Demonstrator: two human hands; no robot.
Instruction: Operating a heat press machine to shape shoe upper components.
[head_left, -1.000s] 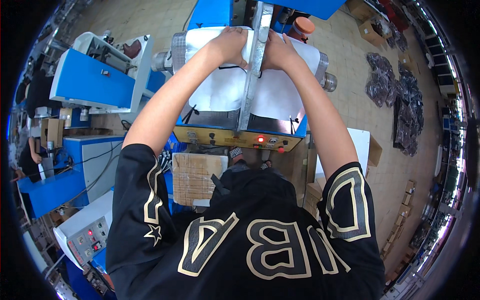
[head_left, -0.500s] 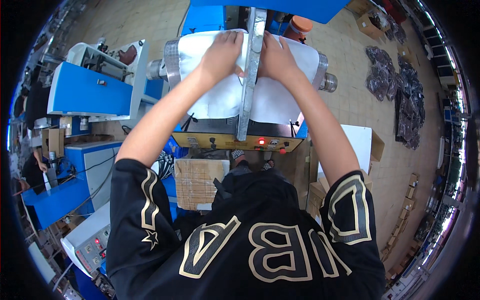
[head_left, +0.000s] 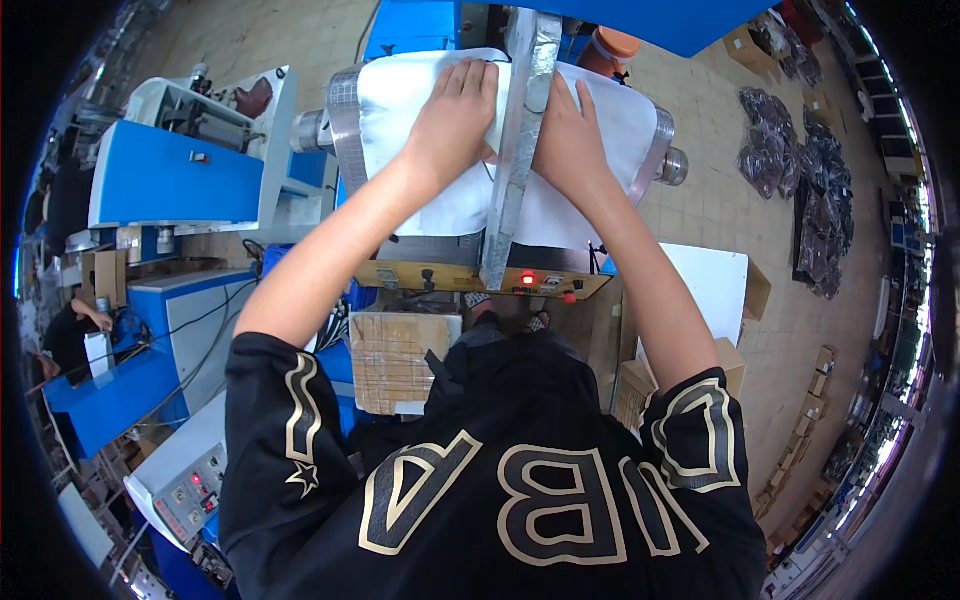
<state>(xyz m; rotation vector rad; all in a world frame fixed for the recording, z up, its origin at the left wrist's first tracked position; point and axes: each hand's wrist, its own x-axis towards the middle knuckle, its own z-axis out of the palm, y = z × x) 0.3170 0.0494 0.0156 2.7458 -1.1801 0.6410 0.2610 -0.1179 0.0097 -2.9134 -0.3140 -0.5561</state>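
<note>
A white sheet-like piece (head_left: 410, 150) with rounded corners lies over the metal bed of a blue and yellow machine, left of an upright grey metal bar (head_left: 524, 120). My left hand (head_left: 457, 118) rests on it, fingers stretched forward and close together, thumb toward the bar. To the right of the bar lies a white section (head_left: 618, 130); whether it joins the left one is hidden under the bar. My right hand (head_left: 570, 145) lies on this section beside the bar, fingers extended and slightly spread. Neither hand grips anything visible.
The machine's yellow front panel (head_left: 400, 275) carries knobs and a lit red light. Behind it stands an orange-lidded tub (head_left: 612, 48). Another blue machine (head_left: 180, 180) is at left, a cardboard box (head_left: 395, 360) below. Dark wrapped bundles (head_left: 765, 140) lie on the right floor.
The view has shifted slightly, with the bar now farther right. My left fingers point more straight ahead, and my right hand sits a little lower and farther right.
</note>
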